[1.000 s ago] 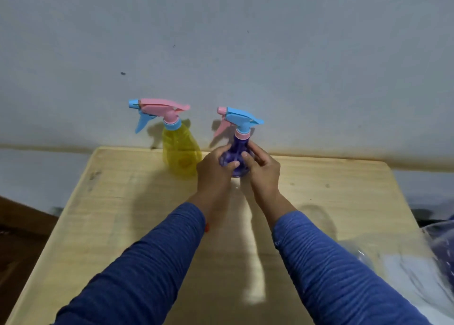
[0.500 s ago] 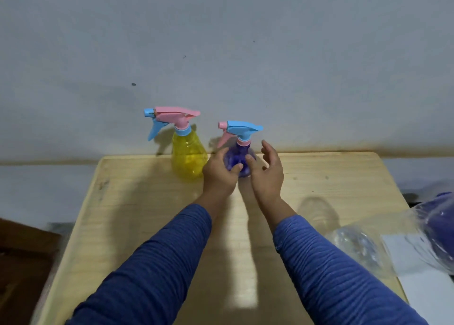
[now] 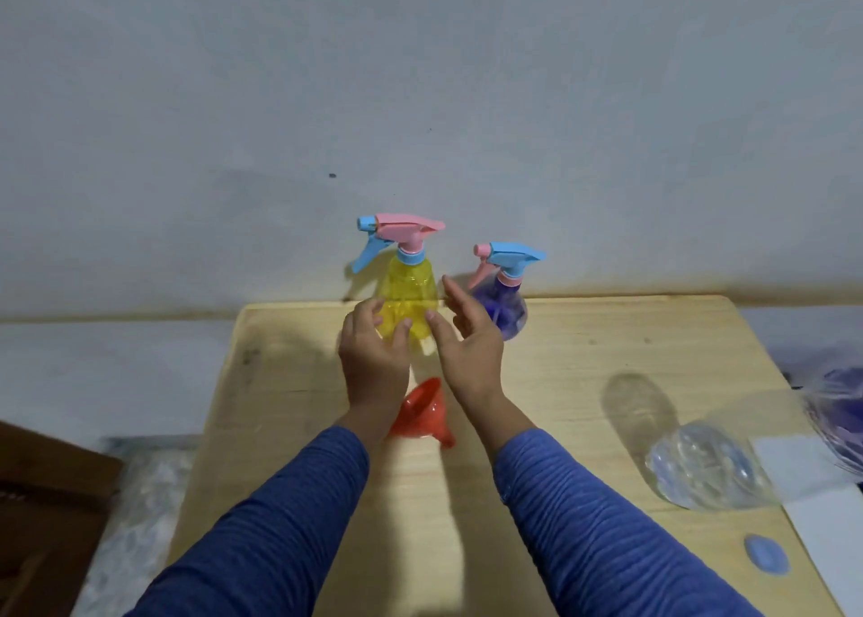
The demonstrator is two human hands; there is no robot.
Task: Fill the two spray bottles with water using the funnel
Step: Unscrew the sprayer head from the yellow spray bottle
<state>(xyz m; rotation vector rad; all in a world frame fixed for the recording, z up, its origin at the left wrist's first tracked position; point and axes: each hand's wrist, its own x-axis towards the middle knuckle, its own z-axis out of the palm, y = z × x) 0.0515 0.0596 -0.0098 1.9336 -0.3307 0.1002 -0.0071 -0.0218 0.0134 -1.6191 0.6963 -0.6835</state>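
Both hands off purple bottle point(image 3: 502, 310), left hand point(image 3: 373, 352) and right hand point(image 3: 469, 350) now spread, empty, flanking yellow bottle point(image 3: 408, 299).

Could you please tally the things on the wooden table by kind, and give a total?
Spray bottles: 2, a yellow plastic spray bottle and a purple plastic spray bottle
Funnels: 1, an orange plastic funnel
Clear plastic bottles lying down: 1
Blue caps: 1
Total: 5

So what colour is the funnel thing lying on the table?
The funnel is orange-red. It shows in the head view, between the person's wrists.
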